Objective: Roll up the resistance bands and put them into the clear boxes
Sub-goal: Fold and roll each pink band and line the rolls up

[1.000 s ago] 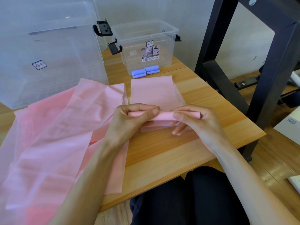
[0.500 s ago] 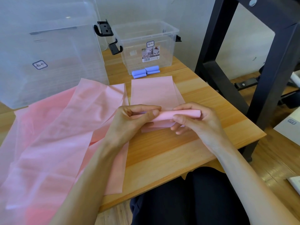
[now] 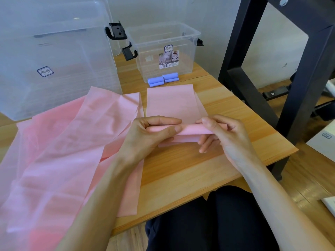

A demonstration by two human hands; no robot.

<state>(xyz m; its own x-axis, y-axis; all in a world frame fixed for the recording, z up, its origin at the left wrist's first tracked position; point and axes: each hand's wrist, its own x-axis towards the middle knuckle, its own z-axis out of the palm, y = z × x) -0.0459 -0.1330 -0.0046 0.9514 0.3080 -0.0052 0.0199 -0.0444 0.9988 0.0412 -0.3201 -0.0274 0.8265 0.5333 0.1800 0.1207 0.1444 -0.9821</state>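
Both hands pinch the half-formed roll of thin pink stretchy band [image 3: 188, 130]: left hand [image 3: 154, 134] at its left end, right hand [image 3: 223, 134] at its right, thumbs on top. Roll sits mid-table, long axis left–right; unrolled tail [image 3: 172, 102] points toward small clear plastic box [image 3: 163, 51]. Advice: keep tension even, edges flush, to avoid coning.

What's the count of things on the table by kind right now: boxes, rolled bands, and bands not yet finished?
Clear plastic storage boxes: 2, large and small
Rolled blue bands: 2
Pink band being rolled by both hands: 1
Loose pink bands piled at left: overlapping, cannot count
Total countable: 5
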